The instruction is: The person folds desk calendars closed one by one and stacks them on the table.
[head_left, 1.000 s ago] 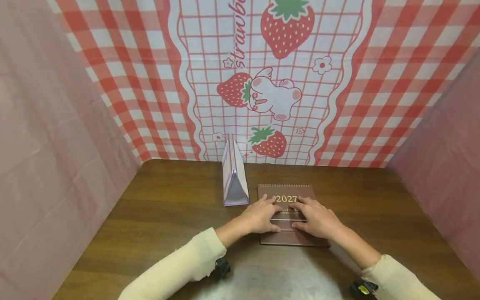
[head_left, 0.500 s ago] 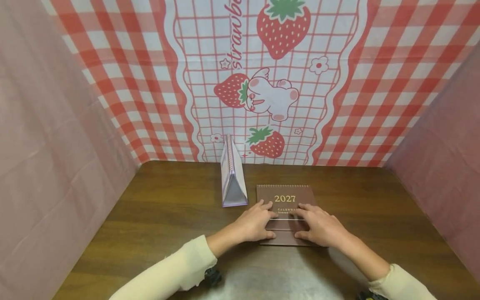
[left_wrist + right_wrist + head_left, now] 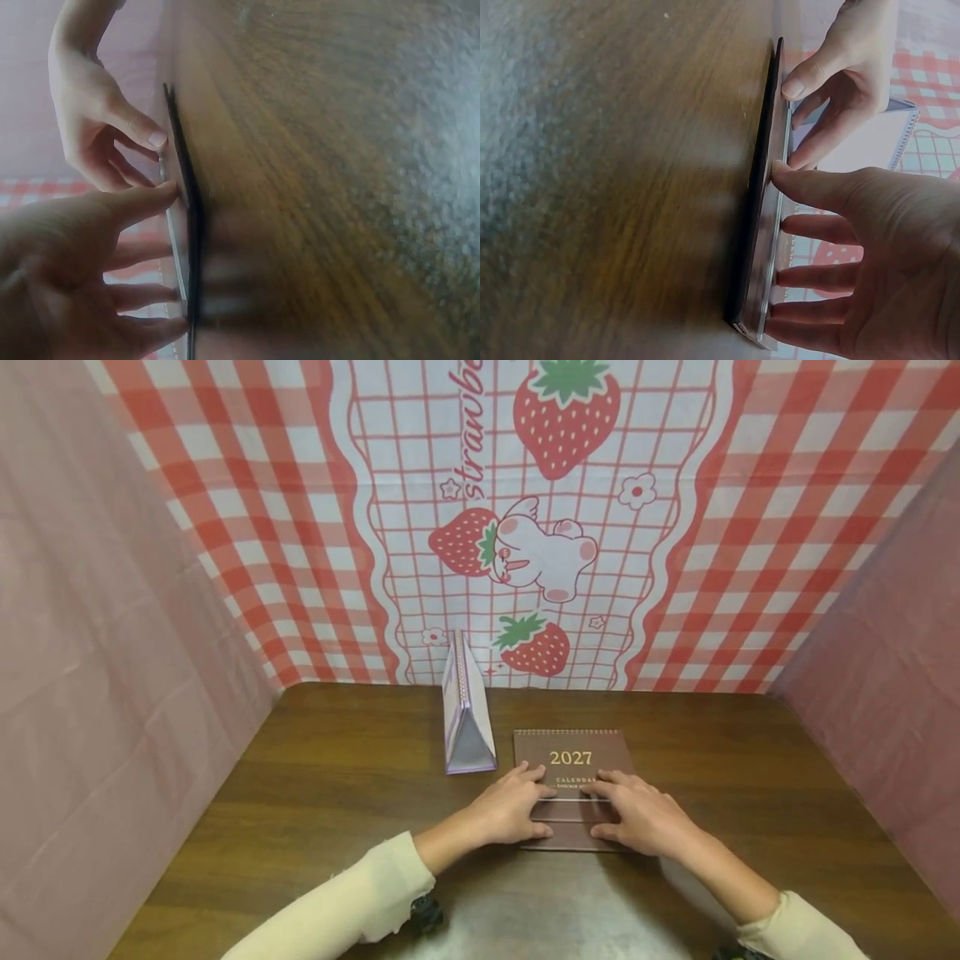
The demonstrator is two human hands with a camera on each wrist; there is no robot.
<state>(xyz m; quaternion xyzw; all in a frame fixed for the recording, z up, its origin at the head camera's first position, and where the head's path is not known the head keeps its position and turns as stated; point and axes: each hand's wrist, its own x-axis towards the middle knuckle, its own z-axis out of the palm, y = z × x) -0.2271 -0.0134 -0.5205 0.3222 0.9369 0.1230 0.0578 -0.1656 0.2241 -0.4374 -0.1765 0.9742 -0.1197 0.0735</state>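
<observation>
A brown desk calendar (image 3: 572, 810) lies flat on the table, spiral along its far edge, with gold "2027" lettering on the cover. My left hand (image 3: 510, 806) rests on its left half, thumb nearer me and fingers spread forward. On its right half, my right hand (image 3: 641, 810) mirrors that pose. Both wrist views show extended fingertips touching the calendar's top face; the thumb (image 3: 780, 176) of the right hand is close to the near edge. Neither hand wraps around the calendar. Pale bands cross the cover between the hands.
Left of the brown calendar, a white and purple tent-shaped desk calendar (image 3: 471, 718) stands upright. The wooden table (image 3: 330, 760) ends at a red-and-white strawberry-print cloth (image 3: 495, 593) behind. Pink cloth walls (image 3: 112, 652) rise on both sides.
Both hands have drawn slightly apart and toward me on the brown calendar, showing more of its lettering. The last half second shows almost no movement. The standing calendar stays put.
</observation>
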